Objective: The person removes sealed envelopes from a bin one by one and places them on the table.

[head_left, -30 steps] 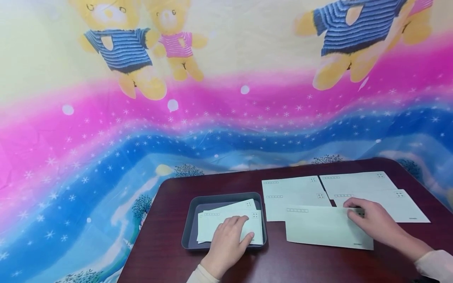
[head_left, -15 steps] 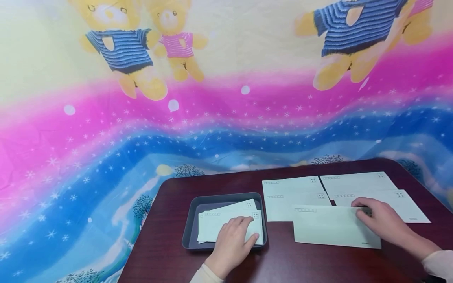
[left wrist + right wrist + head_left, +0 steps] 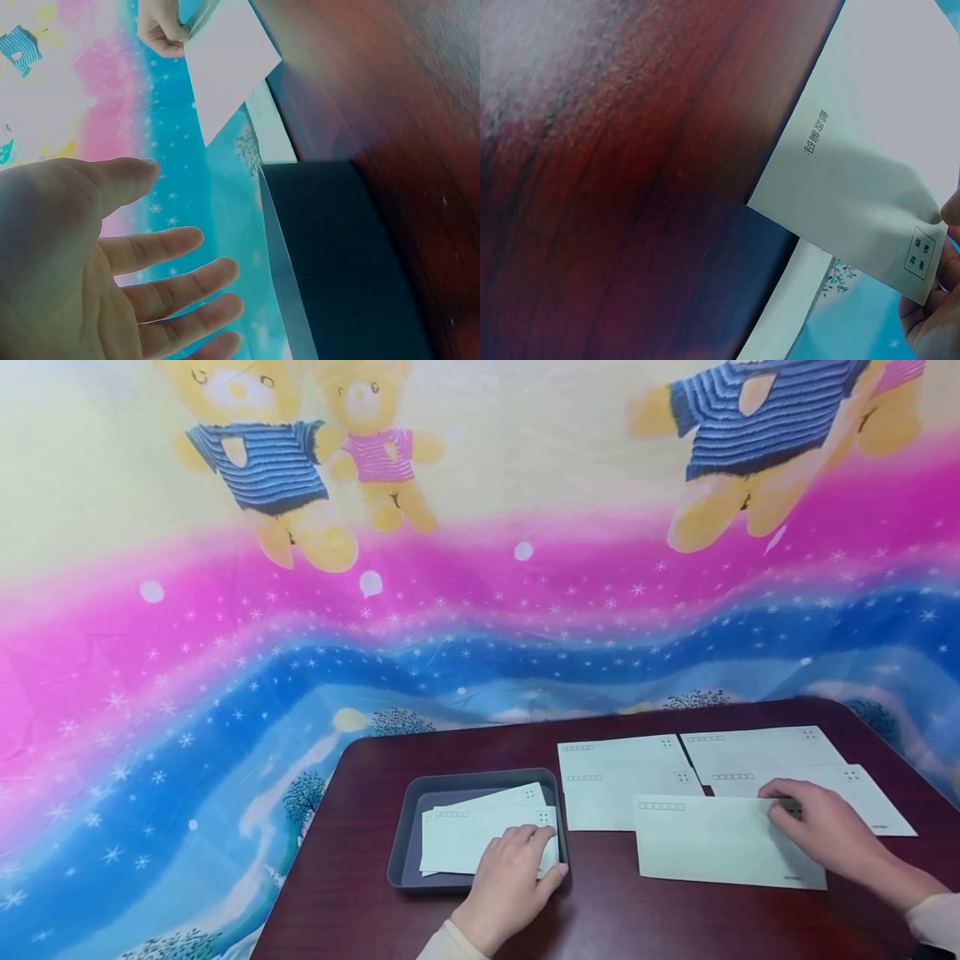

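Observation:
My right hand (image 3: 828,827) pinches a pale envelope (image 3: 712,839) near its upper right corner, thumb in front. In the right wrist view, the lower corner of this envelope (image 3: 840,180) hangs above the table, with a printed stamp box beside the fingers. Over the right part of a dark grey tray (image 3: 411,835) is my left hand (image 3: 512,881). Its fingers are extended and hold nothing in the left wrist view, where the hand (image 3: 67,255) stands apart from the tray wall (image 3: 337,255). Overlapping envelopes (image 3: 465,847) lie in the tray, partly hidden by that hand.
More envelopes lie on the dark red table (image 3: 600,910) behind the held one: a left overlapping group (image 3: 600,802) and a right overlapping group (image 3: 862,802). A cloth backdrop (image 3: 480,577) printed with bears hangs behind the table's far edge.
My right hand has carried the envelope a little to the right. My left hand has shifted slightly right over the tray. The tray and the envelopes on the table stay in place.

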### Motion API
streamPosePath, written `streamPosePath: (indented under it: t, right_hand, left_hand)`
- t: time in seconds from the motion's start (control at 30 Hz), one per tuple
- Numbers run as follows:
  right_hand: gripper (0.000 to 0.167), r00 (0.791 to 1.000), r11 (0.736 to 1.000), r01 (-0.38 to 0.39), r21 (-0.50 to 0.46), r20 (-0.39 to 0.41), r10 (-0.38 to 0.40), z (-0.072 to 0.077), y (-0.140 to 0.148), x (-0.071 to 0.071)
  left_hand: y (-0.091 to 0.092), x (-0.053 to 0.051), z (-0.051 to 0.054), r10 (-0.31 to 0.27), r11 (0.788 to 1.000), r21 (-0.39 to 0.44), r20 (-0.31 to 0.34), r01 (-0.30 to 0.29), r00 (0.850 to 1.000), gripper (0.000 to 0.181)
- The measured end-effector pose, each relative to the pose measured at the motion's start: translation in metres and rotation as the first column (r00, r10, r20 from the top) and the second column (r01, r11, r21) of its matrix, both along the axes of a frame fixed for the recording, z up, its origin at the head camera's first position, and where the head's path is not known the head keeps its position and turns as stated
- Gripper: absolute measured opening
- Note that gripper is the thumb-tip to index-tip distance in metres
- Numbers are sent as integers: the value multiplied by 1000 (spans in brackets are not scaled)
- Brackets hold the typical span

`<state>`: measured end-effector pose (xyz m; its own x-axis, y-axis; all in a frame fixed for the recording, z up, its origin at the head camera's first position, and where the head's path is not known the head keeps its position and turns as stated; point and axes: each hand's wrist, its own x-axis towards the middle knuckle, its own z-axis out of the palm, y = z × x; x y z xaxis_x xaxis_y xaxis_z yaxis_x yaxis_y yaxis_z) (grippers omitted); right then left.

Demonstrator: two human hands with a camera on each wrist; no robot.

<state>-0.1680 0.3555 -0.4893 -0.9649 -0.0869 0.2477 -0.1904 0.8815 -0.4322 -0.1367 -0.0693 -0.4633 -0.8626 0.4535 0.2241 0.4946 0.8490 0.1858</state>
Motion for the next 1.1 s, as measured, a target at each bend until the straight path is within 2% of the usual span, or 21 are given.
streamPosePath:
  t: [0.23,0.43,0.77,1.1]
  right_hand:
    - [17,1000,1000,8,18,-19,-7,-5,6,-2]
    - [18,999,999,21,28,-46,-20,-10,13,-2]
    - [18,996,996,73,53,-60,-70,-12,24,-2]
    - [19,991,990,108,86,-93,-100,-17,32,-4]
  left_hand:
    - [11,3,-3,-44,998,-37,-11,43,999,42]
    - [15,6,-7,-71,997,-38,-97,68,993,40]
    - [21,9,-12,-106,994,-57,-167,97,980,36]
    - [28,10,-16,-122,991,-72,-163,111,979,35]
